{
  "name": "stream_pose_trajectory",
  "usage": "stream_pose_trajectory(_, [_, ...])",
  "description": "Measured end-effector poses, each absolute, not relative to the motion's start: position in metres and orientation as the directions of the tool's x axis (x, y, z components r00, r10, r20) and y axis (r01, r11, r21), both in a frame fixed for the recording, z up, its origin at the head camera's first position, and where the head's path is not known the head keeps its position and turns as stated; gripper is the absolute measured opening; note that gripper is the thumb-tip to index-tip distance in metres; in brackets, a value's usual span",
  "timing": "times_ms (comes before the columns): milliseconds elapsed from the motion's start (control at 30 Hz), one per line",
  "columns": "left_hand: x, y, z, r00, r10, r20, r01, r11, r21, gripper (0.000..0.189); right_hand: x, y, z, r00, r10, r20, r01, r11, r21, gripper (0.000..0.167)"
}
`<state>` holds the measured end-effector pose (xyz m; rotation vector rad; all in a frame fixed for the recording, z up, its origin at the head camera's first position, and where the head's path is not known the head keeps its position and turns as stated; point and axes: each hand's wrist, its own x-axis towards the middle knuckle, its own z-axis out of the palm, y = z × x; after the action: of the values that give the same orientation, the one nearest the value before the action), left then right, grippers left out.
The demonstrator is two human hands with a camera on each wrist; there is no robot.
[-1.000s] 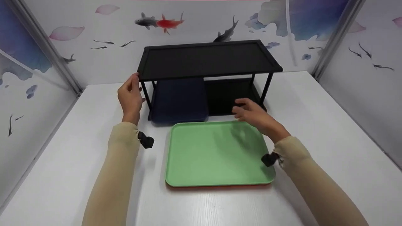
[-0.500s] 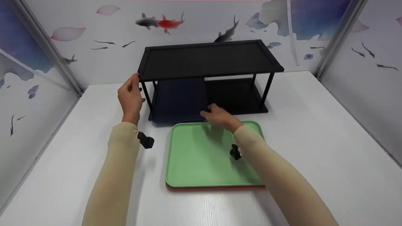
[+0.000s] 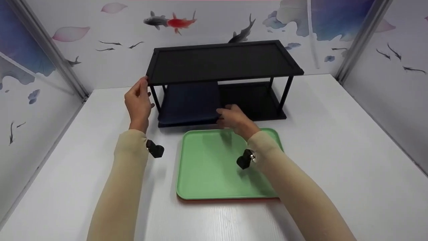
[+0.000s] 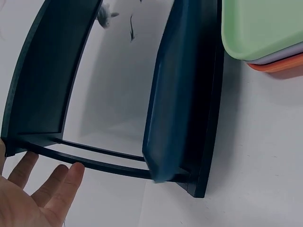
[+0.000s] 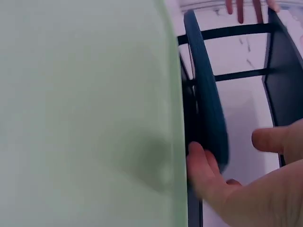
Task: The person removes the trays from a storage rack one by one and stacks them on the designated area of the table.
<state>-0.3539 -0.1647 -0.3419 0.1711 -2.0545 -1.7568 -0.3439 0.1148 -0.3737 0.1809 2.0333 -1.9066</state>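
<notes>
A black two-tier rack (image 3: 227, 63) stands at the back of the table. At its upper left front corner my left hand (image 3: 138, 103) holds the top shelf between thumb and fingers; the left wrist view shows the fingertips (image 4: 75, 171) at the side post. On the lower level's left half lies a dark blue tray (image 3: 190, 102), its front edge raised slightly. My right hand (image 3: 234, 119) is at the tray's front right corner. In the right wrist view, its fingers (image 5: 201, 165) reach under the tray, while the thumb (image 5: 267, 140) stands apart from it.
In front of the rack lies a stack of trays: a green tray (image 3: 214, 167) on top, a grey-purple tray (image 4: 279, 53) beneath, and an orange tray (image 4: 277, 65) at the bottom. White panels with painted fish surround the white table (image 3: 83, 150).
My right hand has moved left from above the green tray's far right corner to the dark blue tray. The blue tray's front edge has risen and shifted back. My left hand stays put.
</notes>
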Motion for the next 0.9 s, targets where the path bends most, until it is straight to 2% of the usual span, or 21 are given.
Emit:
stream_pose_trajectory(200, [-0.355,-0.165,-0.342,-0.903,-0.356,0.239,0.179,0.193,0.965,0.046,-0.341,0.093,-0.369,-0.946,-0.071,-0.316,0.322,-0.309,-0.895,0.072])
stream_pose_trajectory(333, [-0.355,-0.165,-0.341,-0.906,-0.356,0.23,0.178,0.173,0.969,0.045,-0.34,0.075,-0.367,-0.949,-0.017,-0.316,0.284,-0.484,-0.828,0.073])
stream_pose_trajectory(533, [-0.354,-0.165,-0.34,-0.907,-0.364,0.211,0.17,0.143,0.975,0.043,-0.34,0.056,-0.367,-0.95,0.078,-0.304,0.225,-0.504,-0.834,0.069])
stream_pose_trajectory(900, [-0.356,-0.165,-0.34,-0.901,-0.379,0.21,0.169,0.138,0.976,0.044,-0.341,0.045,-0.375,-0.95,0.065,-0.306,0.232,-0.507,-0.83,0.069])
